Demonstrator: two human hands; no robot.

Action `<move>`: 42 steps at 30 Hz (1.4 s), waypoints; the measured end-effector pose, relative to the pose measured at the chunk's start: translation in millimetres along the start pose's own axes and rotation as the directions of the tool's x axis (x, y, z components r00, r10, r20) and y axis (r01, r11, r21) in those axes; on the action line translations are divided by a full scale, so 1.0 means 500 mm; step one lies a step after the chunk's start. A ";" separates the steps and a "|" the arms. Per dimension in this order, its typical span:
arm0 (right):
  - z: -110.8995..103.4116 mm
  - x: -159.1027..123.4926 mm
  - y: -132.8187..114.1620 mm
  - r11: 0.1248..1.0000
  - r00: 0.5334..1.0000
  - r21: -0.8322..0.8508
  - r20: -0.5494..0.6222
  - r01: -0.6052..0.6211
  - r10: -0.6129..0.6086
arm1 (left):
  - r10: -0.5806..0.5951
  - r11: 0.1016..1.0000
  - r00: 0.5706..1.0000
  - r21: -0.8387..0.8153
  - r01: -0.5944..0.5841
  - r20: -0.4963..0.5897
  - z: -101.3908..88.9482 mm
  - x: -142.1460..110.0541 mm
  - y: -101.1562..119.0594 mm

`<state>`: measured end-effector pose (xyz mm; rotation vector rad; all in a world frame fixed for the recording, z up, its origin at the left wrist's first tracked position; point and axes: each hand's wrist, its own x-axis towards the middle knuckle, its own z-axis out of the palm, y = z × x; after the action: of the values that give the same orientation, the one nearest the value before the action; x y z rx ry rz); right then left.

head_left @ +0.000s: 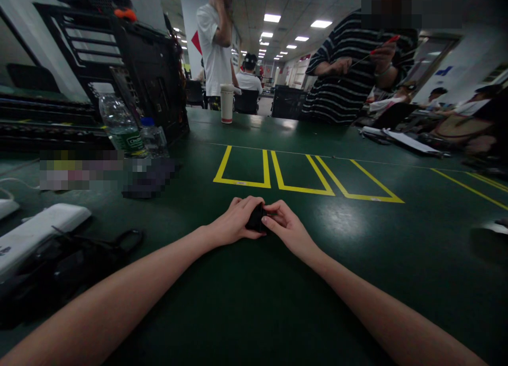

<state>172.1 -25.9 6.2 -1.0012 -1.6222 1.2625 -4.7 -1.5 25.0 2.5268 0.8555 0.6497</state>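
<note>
A small black object [255, 218] is held just above or on the green table, in front of the yellow tape marks; its exact kind cannot be made out. My left hand [236, 220] wraps round it from the left, with fingers over its top and the thumb below. From the right, my right hand [284, 224] has thumb and fingers pinched together at the object's right edge. Part of the object is hidden behind the fingers of both hands.
Yellow tape outlines [246, 184] lie on the green table [349, 281]. At the left are a plastic bottle [119, 117], a blue-capped bottle [154, 138], a white power strip [47, 228] and black cables [79, 265]. A paper cup [227, 104] stands at the far edge, near two standing people.
</note>
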 end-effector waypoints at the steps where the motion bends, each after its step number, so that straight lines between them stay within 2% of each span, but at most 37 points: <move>1: 0.000 0.001 0.002 1.000 1.000 -0.005 -0.006 0.001 -0.001 | 0.001 1.000 1.000 0.004 -0.001 -0.003 0.001 0.001 0.000; 5: 0.000 0.002 0.001 0.998 0.999 -0.053 -0.024 -0.037 0.036 | 0.006 1.000 1.000 0.001 -0.006 0.005 0.001 0.002 0.000; 8: -0.001 -0.002 -0.004 0.996 0.999 -0.074 0.008 -0.048 0.048 | 0.004 1.000 1.000 0.004 -0.004 0.018 0.000 0.001 0.000; 12: 0.001 -0.007 -0.005 0.999 0.999 -0.028 0.052 -0.017 0.018 | 0.000 1.000 1.000 0.009 -0.001 0.020 -0.002 -0.001 0.001; 20: -0.002 0.002 0.005 1.000 1.000 0.006 0.014 -0.020 0.020 | 0.001 1.000 1.000 -0.008 -0.001 0.017 -0.007 -0.002 0.005; 26: -0.006 0.000 -0.006 0.997 0.997 -0.038 0.041 -0.061 0.062 | -0.002 1.000 1.000 -0.011 0.002 -0.010 0.009 0.000 -0.010; 30: -0.005 -0.002 -0.010 1.000 0.996 0.001 0.082 -0.021 0.020 | -0.005 1.000 1.000 0.016 0.006 -0.024 0.018 0.002 -0.017; 36: -0.001 0.000 -0.005 1.000 1.000 0.008 0.013 -0.012 0.012 | -0.019 1.000 1.000 0.004 0.019 -0.022 0.014 0.001 -0.011; 42: -0.005 0.003 -0.002 0.997 0.997 -0.023 -0.006 -0.079 0.079 | -0.007 1.000 1.000 -0.004 0.007 -0.023 0.014 0.000 -0.012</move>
<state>174.0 -24.1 7.7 -1.0915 -1.6099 1.2955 -3.6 1.5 16.6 2.5165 0.8702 0.6794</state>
